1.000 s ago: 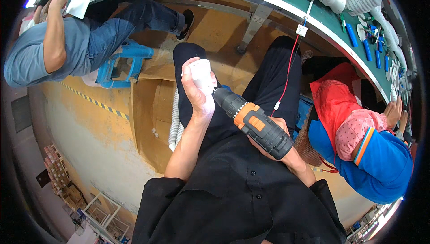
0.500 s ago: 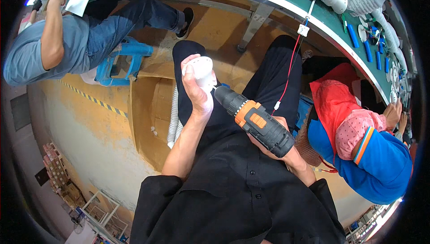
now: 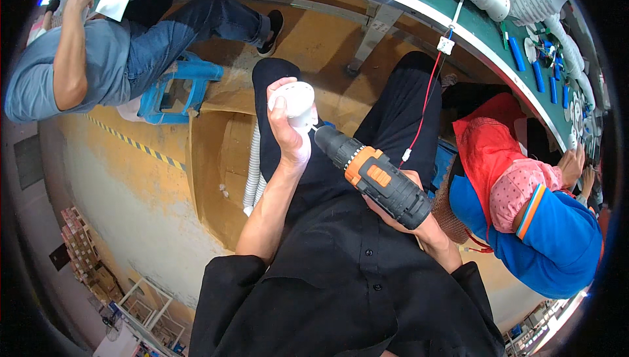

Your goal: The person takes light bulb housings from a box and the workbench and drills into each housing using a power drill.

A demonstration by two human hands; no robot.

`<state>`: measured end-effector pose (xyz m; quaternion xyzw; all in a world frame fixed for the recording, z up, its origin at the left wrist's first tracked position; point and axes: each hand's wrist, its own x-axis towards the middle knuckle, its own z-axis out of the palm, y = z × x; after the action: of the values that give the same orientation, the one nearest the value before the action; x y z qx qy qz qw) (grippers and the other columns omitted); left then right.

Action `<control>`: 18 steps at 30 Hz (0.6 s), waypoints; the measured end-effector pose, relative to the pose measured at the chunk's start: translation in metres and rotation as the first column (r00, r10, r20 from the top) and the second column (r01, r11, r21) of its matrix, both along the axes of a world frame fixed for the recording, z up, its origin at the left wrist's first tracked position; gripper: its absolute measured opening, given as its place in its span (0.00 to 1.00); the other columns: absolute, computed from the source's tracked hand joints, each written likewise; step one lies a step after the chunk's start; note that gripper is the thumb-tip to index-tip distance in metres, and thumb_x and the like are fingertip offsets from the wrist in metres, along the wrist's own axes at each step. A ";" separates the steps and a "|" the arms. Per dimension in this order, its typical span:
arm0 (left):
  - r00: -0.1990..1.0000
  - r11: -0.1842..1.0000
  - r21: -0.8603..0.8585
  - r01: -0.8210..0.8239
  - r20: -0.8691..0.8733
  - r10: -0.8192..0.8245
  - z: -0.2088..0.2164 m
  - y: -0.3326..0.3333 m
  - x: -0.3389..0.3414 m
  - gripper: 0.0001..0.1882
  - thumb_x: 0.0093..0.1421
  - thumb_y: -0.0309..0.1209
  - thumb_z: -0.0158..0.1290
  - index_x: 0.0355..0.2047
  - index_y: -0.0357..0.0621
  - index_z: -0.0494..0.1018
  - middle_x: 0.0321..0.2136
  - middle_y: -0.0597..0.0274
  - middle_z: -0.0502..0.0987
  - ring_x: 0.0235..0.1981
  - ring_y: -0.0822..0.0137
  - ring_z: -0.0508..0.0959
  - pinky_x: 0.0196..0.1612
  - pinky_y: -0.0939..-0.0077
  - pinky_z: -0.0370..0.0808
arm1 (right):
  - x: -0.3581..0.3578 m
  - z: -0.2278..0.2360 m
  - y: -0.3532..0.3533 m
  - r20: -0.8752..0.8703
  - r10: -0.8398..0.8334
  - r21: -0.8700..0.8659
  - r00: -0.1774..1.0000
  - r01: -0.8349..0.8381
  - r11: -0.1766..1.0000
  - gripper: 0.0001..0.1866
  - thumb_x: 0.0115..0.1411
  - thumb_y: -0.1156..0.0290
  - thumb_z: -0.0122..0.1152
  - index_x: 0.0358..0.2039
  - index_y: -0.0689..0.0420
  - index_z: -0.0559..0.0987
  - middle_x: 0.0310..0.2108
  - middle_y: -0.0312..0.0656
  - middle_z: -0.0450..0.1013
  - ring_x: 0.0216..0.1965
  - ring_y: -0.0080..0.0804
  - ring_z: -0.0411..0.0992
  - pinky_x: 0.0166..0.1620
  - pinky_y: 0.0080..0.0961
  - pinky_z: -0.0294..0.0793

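My left hand is closed around a white plastic round-topped part, held up over my lap with its disc-like end toward me. Gripped in my right hand is a black and orange cordless drill, pointing up and to the left. The drill's bit meets the lower side of the white part, or comes very close to it; the exact contact is too small to tell. Most of my right fingers are hidden beneath the drill body.
An open cardboard box with a white corrugated hose stands left of my legs. Ahead curves a green workbench with blue tools and white hoses. A red cable hangs from its edge. Co-workers sit left, near a blue stool, and right.
The white part and my left hand have shifted very slightly; the drill stays almost in place against it. The co-worker's arm at the left has moved a little.
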<state>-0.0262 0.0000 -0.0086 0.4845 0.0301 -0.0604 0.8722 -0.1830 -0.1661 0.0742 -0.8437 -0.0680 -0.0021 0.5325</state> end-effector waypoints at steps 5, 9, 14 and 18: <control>1.000 1.000 -0.012 -0.007 -0.012 0.007 -0.001 0.000 0.001 0.28 0.64 0.52 0.42 0.51 0.40 0.67 0.29 0.59 0.76 0.22 0.68 0.75 0.22 0.76 0.71 | 0.002 0.003 0.002 0.035 -0.015 -0.028 0.999 0.016 0.999 0.14 0.46 0.78 0.69 0.35 0.65 0.78 0.32 0.48 0.78 0.32 0.42 0.80 0.37 0.29 0.79; 1.000 1.000 -0.015 -0.003 -0.002 0.003 -0.002 0.001 0.001 0.27 0.64 0.51 0.42 0.50 0.40 0.67 0.29 0.58 0.76 0.22 0.68 0.75 0.23 0.76 0.72 | 0.000 0.001 0.004 -0.012 -0.016 0.005 1.000 0.016 1.000 0.14 0.46 0.78 0.69 0.35 0.65 0.78 0.32 0.48 0.78 0.32 0.41 0.80 0.36 0.29 0.79; 1.000 1.000 0.001 -0.024 -0.006 0.024 -0.002 0.003 0.001 0.27 0.64 0.51 0.42 0.51 0.41 0.67 0.29 0.59 0.77 0.22 0.69 0.76 0.23 0.76 0.72 | 0.000 0.004 0.007 -0.062 -0.027 0.038 0.998 0.030 0.999 0.14 0.46 0.79 0.69 0.35 0.65 0.78 0.32 0.47 0.78 0.31 0.38 0.80 0.36 0.28 0.78; 1.000 1.000 -0.004 -0.018 -0.002 0.018 0.001 0.005 0.001 0.27 0.64 0.51 0.42 0.50 0.41 0.67 0.29 0.59 0.77 0.22 0.69 0.76 0.22 0.76 0.72 | -0.001 0.004 0.010 -0.067 -0.029 0.033 0.997 0.032 0.999 0.14 0.46 0.79 0.69 0.35 0.65 0.78 0.32 0.46 0.78 0.31 0.37 0.80 0.36 0.27 0.78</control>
<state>-0.0251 0.0053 -0.0077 0.4822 0.0353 -0.0531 0.8737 -0.1841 -0.1563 0.0781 -0.8352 -0.0375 0.0165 0.5485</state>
